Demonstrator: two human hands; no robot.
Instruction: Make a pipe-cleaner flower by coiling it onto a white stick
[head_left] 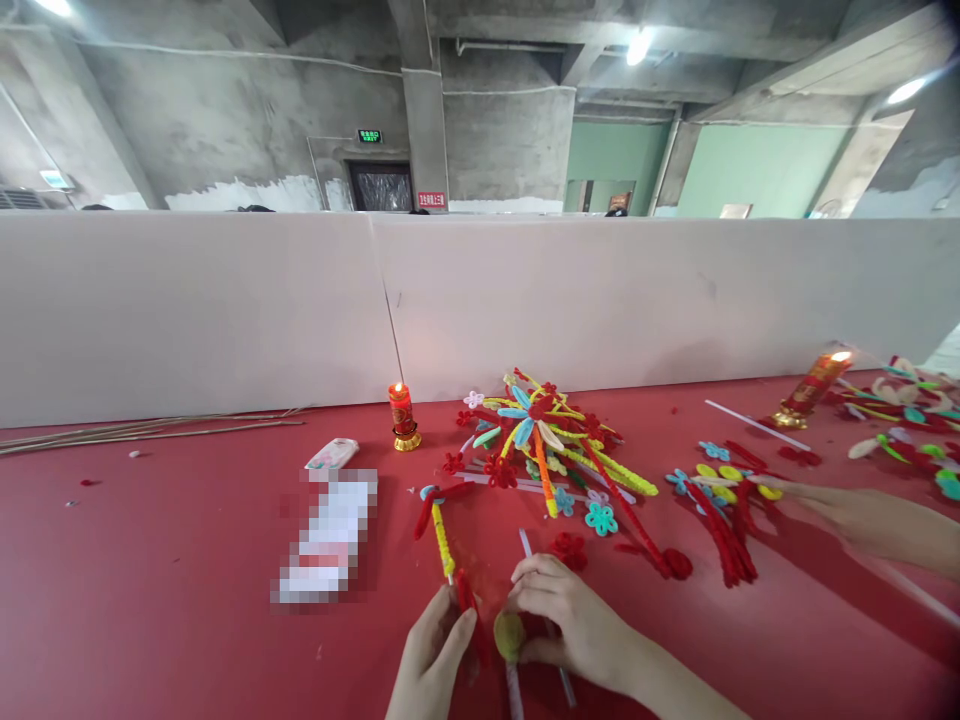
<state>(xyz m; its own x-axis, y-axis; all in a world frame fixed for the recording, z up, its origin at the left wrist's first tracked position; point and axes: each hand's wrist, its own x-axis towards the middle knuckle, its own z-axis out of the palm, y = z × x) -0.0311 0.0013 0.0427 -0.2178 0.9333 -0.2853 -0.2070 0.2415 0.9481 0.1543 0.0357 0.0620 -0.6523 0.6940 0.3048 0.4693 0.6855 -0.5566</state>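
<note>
My left hand point(433, 650) is closed on the lower end of a pipe-cleaner stem, a stick wrapped in fuzzy yellow point(444, 540). Its top carries blue and red fuzzy pieces. A loose red pipe cleaner point(466, 595) hangs beside my left fingertips. My right hand point(566, 615) is closed, its thumb and fingers at the edge of a small round olive-yellow piece point(508, 635). A pale strip runs down below that piece; how they join is unclear. Under my right hand lies a pale thin stick point(565, 685). A red pipe-cleaner flower point(568, 548) lies just beyond.
A pile of pipe-cleaner flowers point(536, 430) lies ahead. Lit red candles stand at the centre point(402, 415) and right point(814, 388). Another person's hand point(840, 505) touches flowers at right. A blurred white packet point(330, 540) lies left. A white partition point(225, 310) borders the red table.
</note>
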